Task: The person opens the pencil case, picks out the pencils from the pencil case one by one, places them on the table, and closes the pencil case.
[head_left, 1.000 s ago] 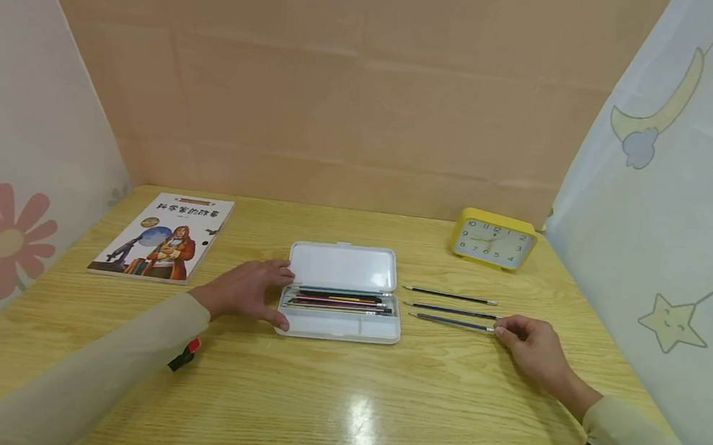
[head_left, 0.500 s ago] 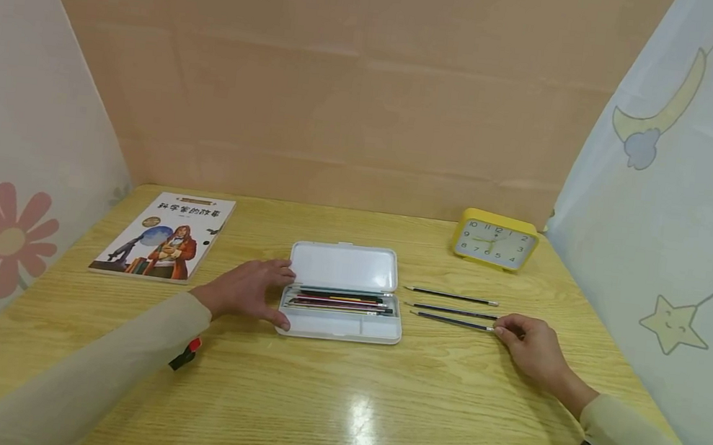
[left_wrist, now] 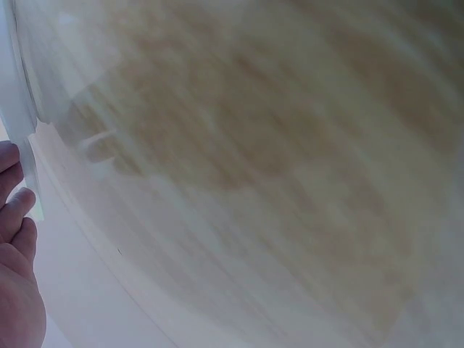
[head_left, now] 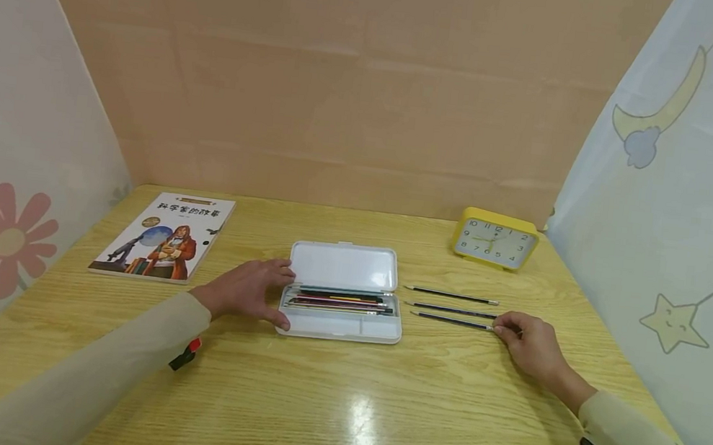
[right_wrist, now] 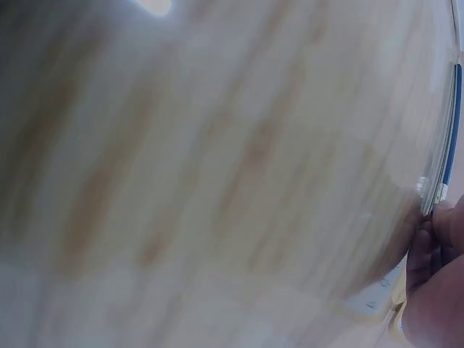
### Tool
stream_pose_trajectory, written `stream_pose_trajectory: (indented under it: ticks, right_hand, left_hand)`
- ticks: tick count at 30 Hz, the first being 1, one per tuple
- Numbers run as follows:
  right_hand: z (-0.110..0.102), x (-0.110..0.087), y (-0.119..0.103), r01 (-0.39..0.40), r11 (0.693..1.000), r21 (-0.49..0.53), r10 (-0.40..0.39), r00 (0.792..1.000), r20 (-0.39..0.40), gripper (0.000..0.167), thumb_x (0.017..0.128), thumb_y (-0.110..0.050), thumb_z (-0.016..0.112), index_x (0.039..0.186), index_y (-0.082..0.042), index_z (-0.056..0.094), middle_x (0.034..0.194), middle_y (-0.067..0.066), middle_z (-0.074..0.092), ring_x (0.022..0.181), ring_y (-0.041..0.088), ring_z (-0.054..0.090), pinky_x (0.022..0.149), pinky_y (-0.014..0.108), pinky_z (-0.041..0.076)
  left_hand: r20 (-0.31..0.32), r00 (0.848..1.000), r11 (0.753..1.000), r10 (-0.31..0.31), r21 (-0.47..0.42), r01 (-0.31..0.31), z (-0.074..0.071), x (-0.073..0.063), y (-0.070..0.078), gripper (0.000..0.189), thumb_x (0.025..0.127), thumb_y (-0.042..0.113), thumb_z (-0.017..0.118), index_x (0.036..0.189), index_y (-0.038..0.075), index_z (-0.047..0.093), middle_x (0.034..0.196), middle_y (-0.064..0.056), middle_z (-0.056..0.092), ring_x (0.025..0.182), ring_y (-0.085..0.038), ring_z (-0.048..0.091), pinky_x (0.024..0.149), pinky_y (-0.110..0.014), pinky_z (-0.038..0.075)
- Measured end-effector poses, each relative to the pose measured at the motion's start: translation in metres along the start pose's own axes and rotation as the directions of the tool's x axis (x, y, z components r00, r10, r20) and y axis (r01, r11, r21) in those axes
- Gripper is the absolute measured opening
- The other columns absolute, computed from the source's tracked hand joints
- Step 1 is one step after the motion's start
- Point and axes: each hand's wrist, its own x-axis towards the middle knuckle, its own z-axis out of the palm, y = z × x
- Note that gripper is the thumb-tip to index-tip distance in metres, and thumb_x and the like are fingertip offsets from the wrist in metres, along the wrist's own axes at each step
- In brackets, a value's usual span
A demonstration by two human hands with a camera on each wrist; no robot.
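Note:
A white pencil case [head_left: 319, 326] lies with its lid [head_left: 339, 264] raised, and several pencils [head_left: 338, 300] fill its long compartment. My left hand [head_left: 248, 289] rests against the case's left side, thumb at the front corner and fingers spread by the lid. To the right of the case, three dark pencils lie roughly parallel on the table. Of these, the nearest pencil [head_left: 453, 321] has its eraser end pinched between my right hand's [head_left: 531, 346] thumb and forefinger. Just beyond it are the middle pencil [head_left: 452, 310] and the far pencil [head_left: 451, 295].
At the back left of the wooden table [head_left: 285, 403] is a book [head_left: 166, 237] with an illustrated cover. A yellow alarm clock [head_left: 496, 240] stands at the back right. Patterned cloth walls border both sides, and a tan wall closes the back.
The right hand has shifted very slightly left, still pinching the nearest pencil. My left hand stays at the pencil case.

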Motion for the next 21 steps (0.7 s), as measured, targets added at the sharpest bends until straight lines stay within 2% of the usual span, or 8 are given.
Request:
stream_pose_trajectory:
  ticks: [21]
  right_hand:
    - [0.0028, 0.0035, 0.0041, 0.029, 0.999, -0.029, -0.029, 1.000, 0.004, 0.013, 0.081, 0.005, 0.070, 0.082, -0.008, 0.068, 0.077, -0.001, 0.065, 0.067, 0.020, 0.062, 0.057, 0.036, 0.049]
  left_hand:
    - [0.006, 1.000, 1.000, 0.002, 0.000, -0.002, -0.0008, -0.0006, 0.0002, 0.097, 0.066, 0.077, 0.062, 0.127, 0.002, 0.059, 0.136, -0.015, 0.050, 0.130, -0.033, 0.039, 0.101, -0.050, 0.035]
